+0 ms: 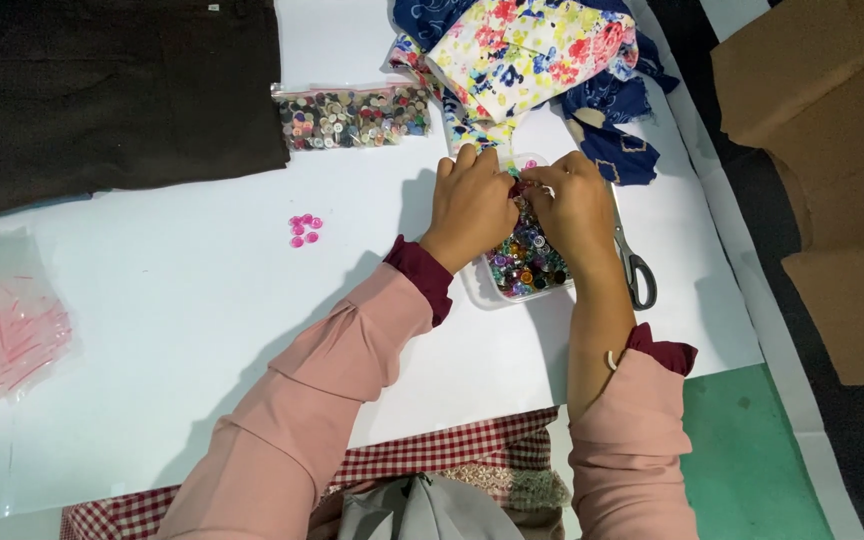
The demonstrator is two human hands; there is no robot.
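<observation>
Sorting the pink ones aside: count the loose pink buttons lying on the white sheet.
5, clustered together on the sheet left of the left hand, below the bag of buttons: pink buttons. One may overlap another.

a white table top [182,330] is spreading under even, bright light; a green floor patch [752,450] is showing at five o'clock, brown cardboard boxes [832,120] standing at two o'clock.
</observation>
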